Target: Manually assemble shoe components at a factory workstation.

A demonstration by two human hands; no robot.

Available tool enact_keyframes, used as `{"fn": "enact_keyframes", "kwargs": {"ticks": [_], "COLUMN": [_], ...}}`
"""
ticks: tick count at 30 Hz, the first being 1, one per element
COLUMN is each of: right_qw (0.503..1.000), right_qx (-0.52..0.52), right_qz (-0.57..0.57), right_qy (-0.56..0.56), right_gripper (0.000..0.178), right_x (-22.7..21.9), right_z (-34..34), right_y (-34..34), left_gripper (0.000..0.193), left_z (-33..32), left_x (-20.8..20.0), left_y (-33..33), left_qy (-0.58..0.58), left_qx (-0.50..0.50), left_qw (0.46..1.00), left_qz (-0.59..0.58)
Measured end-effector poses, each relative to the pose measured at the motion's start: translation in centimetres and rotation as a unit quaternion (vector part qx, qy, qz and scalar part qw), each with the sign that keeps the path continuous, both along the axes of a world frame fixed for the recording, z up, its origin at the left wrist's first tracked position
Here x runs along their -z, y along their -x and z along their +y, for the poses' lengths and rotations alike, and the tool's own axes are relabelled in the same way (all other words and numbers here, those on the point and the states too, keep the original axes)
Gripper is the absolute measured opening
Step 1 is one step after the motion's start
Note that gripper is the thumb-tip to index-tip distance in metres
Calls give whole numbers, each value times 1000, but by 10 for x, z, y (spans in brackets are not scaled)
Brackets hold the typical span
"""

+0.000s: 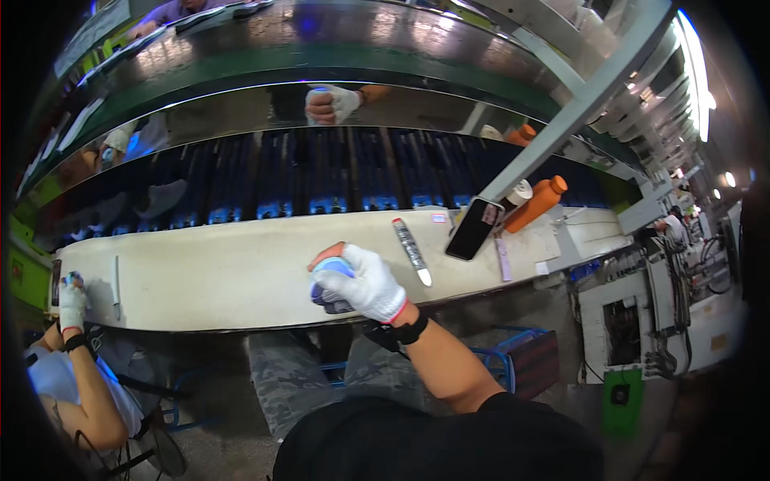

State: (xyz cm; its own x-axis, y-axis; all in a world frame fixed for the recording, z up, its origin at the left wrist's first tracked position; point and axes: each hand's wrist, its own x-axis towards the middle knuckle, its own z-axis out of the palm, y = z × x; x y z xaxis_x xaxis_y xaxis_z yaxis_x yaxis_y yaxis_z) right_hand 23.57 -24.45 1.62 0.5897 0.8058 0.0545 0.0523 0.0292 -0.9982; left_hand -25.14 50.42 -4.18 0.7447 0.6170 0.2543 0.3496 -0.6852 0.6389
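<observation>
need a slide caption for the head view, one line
Gloved right hand grips a blue object at a cream worktop, phone and orange bottle to the right.

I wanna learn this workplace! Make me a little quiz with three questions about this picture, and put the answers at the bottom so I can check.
1. Which hand, left or right, holds the blue rounded item in the middle?
2. True or false: the orange bottle is to the right of the smartphone.
3. Pick one. The glove on the hand in the middle is mostly: A) green B) white C) black

Key:
1. The right hand.
2. True.
3. B.
</observation>
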Motion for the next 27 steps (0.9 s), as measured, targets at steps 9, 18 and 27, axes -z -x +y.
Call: {"fn": "enact_keyframes", "kwargs": {"ticks": [9,18,27], "right_qw": [1000,999,999], "right_qx": [6,10,15], "right_qz": [4,44,-31], "right_qy": [21,23,3], "right_gripper": [32,25,23], "right_x": [6,-4,6], "right_z": [-5,-5,-5], "right_y": [8,5,2], "left_gripper": [26,36,36], "left_z": [-86,-101,-165], "left_x": [-26,-99,-148], "left_y": [-35,-3,91], "left_qy": [-336,-350,-366], "left_qx": [-129,-97,-120], "left_qw": [922,929,923], "left_qz": [146,73,12]}}
